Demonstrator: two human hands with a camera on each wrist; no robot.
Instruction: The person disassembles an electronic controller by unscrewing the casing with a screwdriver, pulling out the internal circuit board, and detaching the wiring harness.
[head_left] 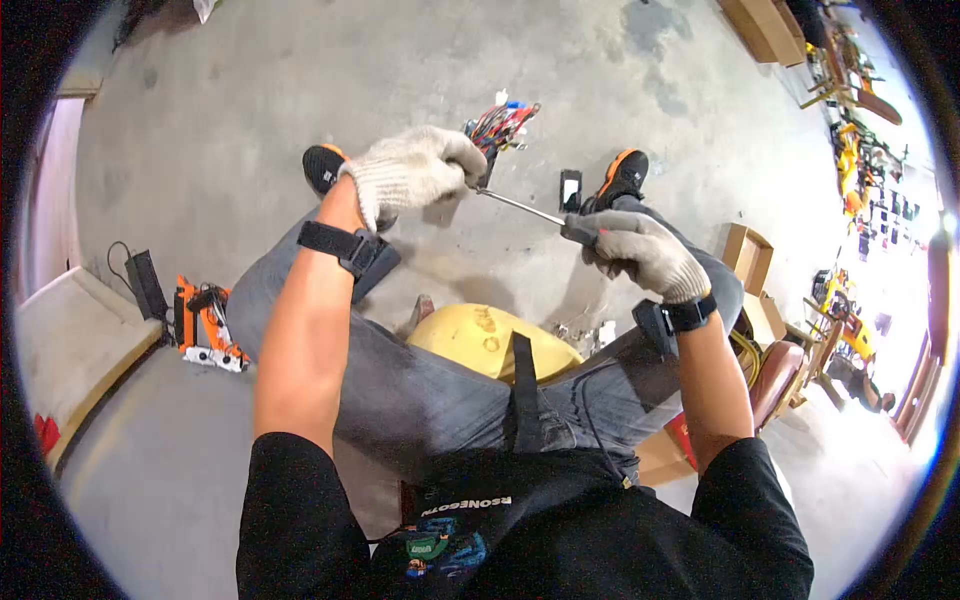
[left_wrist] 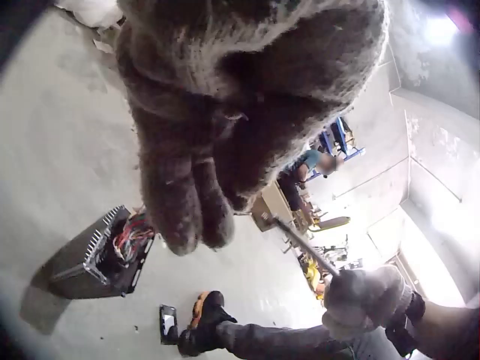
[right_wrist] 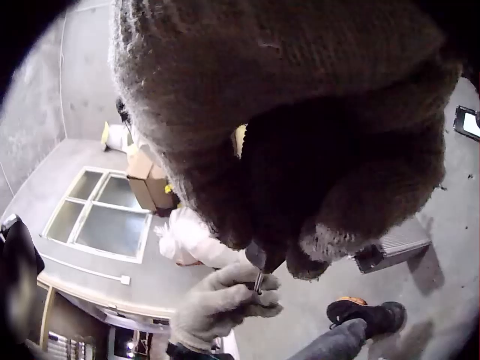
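Screwdriver (head_left: 520, 207) held in the air above the knees, between two gloves.
The right hand (head_left: 640, 250) is curled round its handle, and the left hand (head_left: 410, 170) pinches the far end of the metal shaft. On the concrete floor beyond lie a box of coloured wires (head_left: 500, 125) and a phone (head_left: 570, 188).

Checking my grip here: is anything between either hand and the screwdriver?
Nothing visible. The gloved right hand grips the screwdriver directly by its handle, and the gloved left hand holds the far end of its shaft.
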